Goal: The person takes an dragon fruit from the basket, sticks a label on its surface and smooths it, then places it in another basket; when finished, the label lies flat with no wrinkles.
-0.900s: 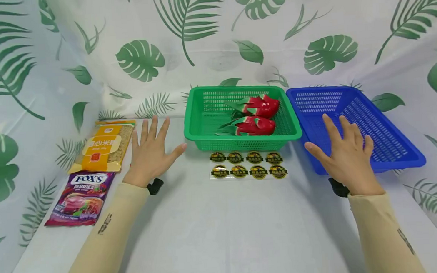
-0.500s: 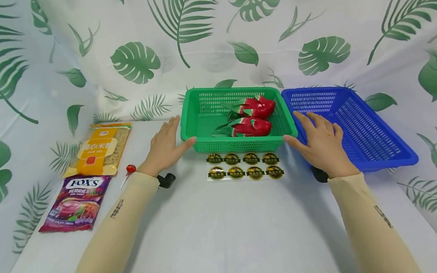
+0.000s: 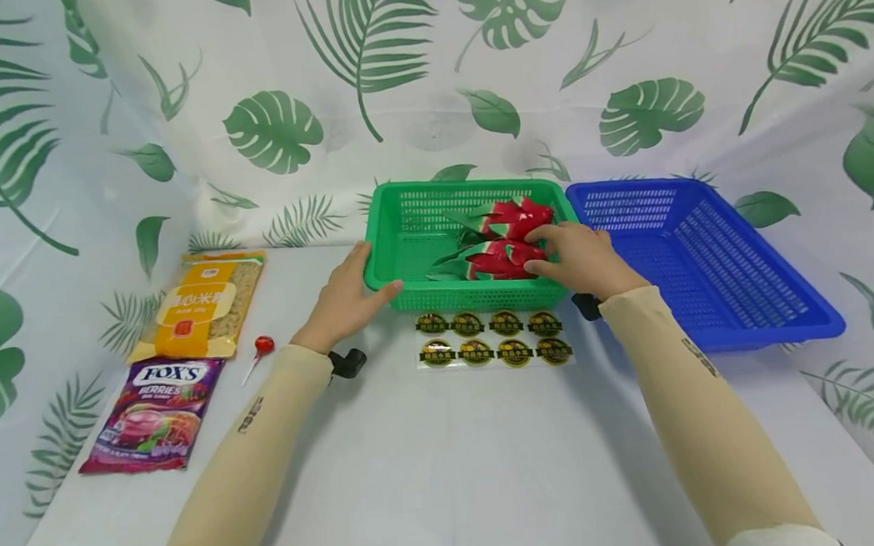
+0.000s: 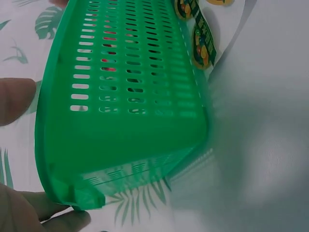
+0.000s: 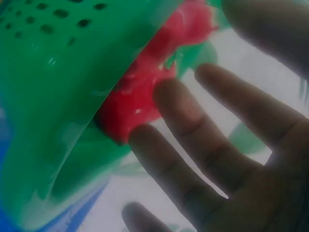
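Note:
My left hand (image 3: 340, 304) is at the left side of the green basket (image 3: 476, 296), fingertips touching its corner rim; in the left wrist view, the thumb (image 4: 17, 100) stands apart from the rim. Two red toy-like dragon fruits with green leaves lie in the basket, a front one (image 3: 494, 259) and a back one (image 3: 534, 213). My right hand (image 3: 586, 260) reaches over the basket's right end, at the front dragon fruit. Its fingers are spread in the right wrist view, close to the red fruit (image 5: 133, 104); whether they touch it I cannot tell.
A blue basket (image 3: 715, 281) stands at the right. A sheet of round stickers (image 3: 494, 339) lies before the green basket. At the left lie a yellow food bag (image 3: 202, 308), a purple FOX'S candy bag (image 3: 149, 416) and a red lollipop (image 3: 264, 345).
Both hands have come inward: the left to the green basket's corner, the right from above the blue basket to the dragon fruits. The lollipop has come into view from behind the left arm.

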The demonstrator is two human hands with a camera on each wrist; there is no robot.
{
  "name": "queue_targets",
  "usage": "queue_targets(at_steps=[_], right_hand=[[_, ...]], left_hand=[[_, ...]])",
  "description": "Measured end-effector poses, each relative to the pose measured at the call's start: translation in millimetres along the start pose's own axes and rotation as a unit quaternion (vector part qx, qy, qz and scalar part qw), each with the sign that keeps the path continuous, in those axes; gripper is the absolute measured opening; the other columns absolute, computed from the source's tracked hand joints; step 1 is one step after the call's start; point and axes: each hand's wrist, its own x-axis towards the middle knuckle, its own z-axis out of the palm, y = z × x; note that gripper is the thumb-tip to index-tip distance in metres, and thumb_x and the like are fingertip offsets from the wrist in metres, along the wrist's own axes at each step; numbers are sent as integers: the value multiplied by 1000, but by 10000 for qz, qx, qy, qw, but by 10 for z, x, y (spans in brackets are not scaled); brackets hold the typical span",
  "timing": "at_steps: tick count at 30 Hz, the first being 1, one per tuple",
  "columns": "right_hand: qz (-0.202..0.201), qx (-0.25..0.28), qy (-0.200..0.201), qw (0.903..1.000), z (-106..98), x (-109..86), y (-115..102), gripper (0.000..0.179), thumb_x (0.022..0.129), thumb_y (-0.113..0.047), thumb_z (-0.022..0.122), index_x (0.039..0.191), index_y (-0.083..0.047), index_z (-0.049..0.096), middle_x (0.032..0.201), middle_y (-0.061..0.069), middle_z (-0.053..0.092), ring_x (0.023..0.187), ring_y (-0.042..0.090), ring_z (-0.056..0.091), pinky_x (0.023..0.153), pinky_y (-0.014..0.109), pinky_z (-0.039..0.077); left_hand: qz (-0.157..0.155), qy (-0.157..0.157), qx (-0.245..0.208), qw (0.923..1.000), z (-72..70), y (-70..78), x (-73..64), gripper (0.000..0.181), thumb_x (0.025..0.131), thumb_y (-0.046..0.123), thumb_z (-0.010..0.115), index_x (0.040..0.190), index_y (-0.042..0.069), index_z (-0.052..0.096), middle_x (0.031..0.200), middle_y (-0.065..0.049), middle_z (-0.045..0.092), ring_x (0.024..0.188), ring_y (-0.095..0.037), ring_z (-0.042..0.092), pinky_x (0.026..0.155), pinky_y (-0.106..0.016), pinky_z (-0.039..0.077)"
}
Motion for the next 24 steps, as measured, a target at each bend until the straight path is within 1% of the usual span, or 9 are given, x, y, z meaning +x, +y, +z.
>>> queue_targets(at_steps=[2,4,5,6,10,15,18,24], right_hand=[[-117,128,-167,9997,29,94,-23,50,100,-30,70,143,-6,58,106,16,70,97,30,62,88,54,47],[-204,246,-326,9990,58,170,-45,49,99,-26,72,141,-3,59,95,14,71,87,27,60,80,46,50],[-231,300,-403,9985,70,203,-54,49,99,-25,72,140,-1,58,91,13,69,84,26,58,75,42,50],[-250,358,-460,9980,79,232,-64,49,98,-23,73,139,0,58,91,13,69,83,26,58,75,40,51],[-244,484,-529,9971,97,319,-101,42,98,-18,73,131,2,57,89,14,66,79,25,58,75,39,51],[-299,457,-581,9968,99,373,-122,30,99,-14,70,120,0,55,79,10,58,71,23,51,70,37,44],[-284,439,-670,9964,111,406,-126,27,99,-15,71,115,-1,54,76,8,54,69,21,49,69,36,41],[-309,390,-722,9961,147,476,-140,25,99,-17,71,108,-2,54,81,9,55,72,22,49,70,36,40]], left_hand=[[-35,-33,-14,10000,9,-10,3,95,102,57,56,168,8,10,175,-14,14,162,-37,19,128,-59,26],[-52,-63,-1,10000,14,-17,9,95,102,59,55,168,9,9,175,-13,15,162,-37,20,128,-59,26],[-59,-82,6,9999,14,-21,12,95,102,59,55,168,9,9,175,-13,15,162,-37,20,128,-59,26],[-65,-93,6,9999,13,-23,16,95,102,59,55,168,9,8,176,-13,14,162,-37,20,128,-59,26],[-50,-85,14,10000,3,-20,37,96,101,61,55,168,10,8,176,-13,14,161,-38,20,127,-60,26],[-76,-124,-45,9999,9,-19,61,97,101,61,54,168,10,7,176,-13,12,162,-37,18,129,-58,24],[-101,-152,-56,9998,13,-27,65,98,101,62,55,168,10,6,176,-12,11,162,-37,17,129,-58,23],[-158,-147,-88,9997,-1,-45,60,99,100,62,56,168,10,7,176,-12,11,163,-36,17,129,-58,23]])
